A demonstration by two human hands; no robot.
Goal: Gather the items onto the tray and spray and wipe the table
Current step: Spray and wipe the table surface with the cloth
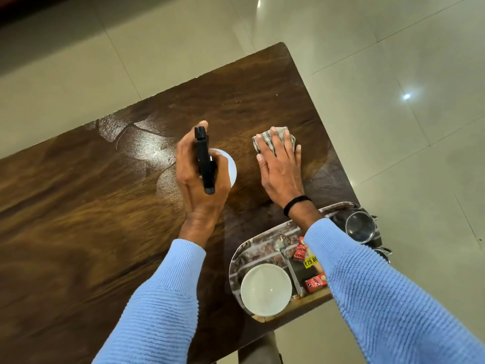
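Note:
My left hand (202, 177) grips a spray bottle (206, 164) with a black head and a white body, held upright over the middle of the dark wooden table (91, 193). My right hand (280, 164) lies flat, fingers straight, pressing a checked cloth (265, 140) onto the table to the right of the bottle. A patterned tray (252, 248) sits at the table's near right corner. It holds a white bowl (265, 288), a spoon (284, 254), red packets (315, 283) and a steel cup (360, 227).
A wet, shiny patch (147, 148) shows on the table left of the bottle. The table's far edge and right edge drop to a pale tiled floor (393, 74). My right sleeve crosses over part of the tray.

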